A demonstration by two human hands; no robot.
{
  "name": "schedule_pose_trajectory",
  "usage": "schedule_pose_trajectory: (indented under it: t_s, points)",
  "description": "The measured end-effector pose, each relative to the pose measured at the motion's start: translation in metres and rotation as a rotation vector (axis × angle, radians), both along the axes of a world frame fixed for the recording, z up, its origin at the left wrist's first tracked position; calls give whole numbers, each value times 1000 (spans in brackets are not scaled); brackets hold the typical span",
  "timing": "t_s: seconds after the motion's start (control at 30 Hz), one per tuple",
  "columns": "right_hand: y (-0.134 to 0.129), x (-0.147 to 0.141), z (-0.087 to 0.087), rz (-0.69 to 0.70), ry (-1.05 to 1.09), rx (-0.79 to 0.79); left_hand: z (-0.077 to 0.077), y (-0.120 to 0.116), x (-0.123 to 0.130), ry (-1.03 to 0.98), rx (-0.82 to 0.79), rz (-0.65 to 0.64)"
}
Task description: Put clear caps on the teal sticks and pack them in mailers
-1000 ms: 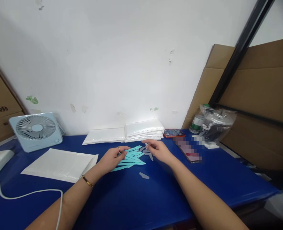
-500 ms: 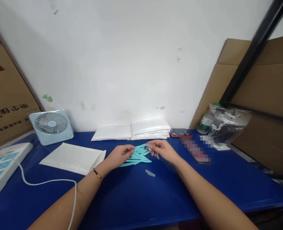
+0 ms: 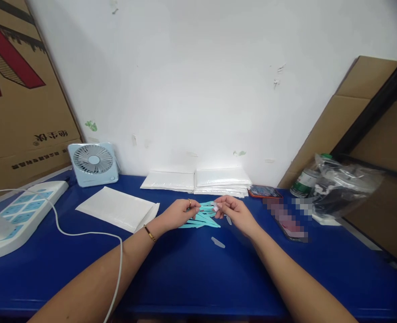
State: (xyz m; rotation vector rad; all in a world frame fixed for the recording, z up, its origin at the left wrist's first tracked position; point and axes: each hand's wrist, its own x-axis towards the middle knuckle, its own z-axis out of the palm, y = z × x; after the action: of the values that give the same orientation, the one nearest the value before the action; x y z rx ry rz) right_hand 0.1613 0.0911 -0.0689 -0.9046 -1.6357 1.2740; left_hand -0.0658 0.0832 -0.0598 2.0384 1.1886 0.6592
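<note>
My left hand is closed in a pinch at the left of a loose pile of slim teal sticks, and it seems to hold the end of one. On the right of the pile, my right hand pinches a small translucent cap-like piece between thumb and fingertips. The two hands are close together, just above the sticks. A loose translucent piece lies on the blue tabletop in front of the pile. Another similar piece shows just under my right hand. The fingers partly hide the sticks.
A white padded envelope lies left; stacked white envelopes line the wall. A small fan and a power strip with a white cable stand left. Phones, a bottle and a plastic bag are right.
The view has swung left, so everything sits further right in the picture. Both hands stay over the teal sticks, and the right fingers have shifted slightly around the translucent piece.
</note>
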Motion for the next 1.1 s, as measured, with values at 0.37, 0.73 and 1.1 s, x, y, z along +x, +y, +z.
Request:
schedule_pose_trajectory:
  t_s: [0.37,0.73,1.1]
  points:
    - [0,-2,-2,-17,-45,40,-5,3,0,-44,-30,-7]
    - [-8,-10,-2,71,-75,28,-5,-1,1,-119,-99,-38]
    - [-29,4,13,349,-617,8,11,-12,-7,393,265,-93]
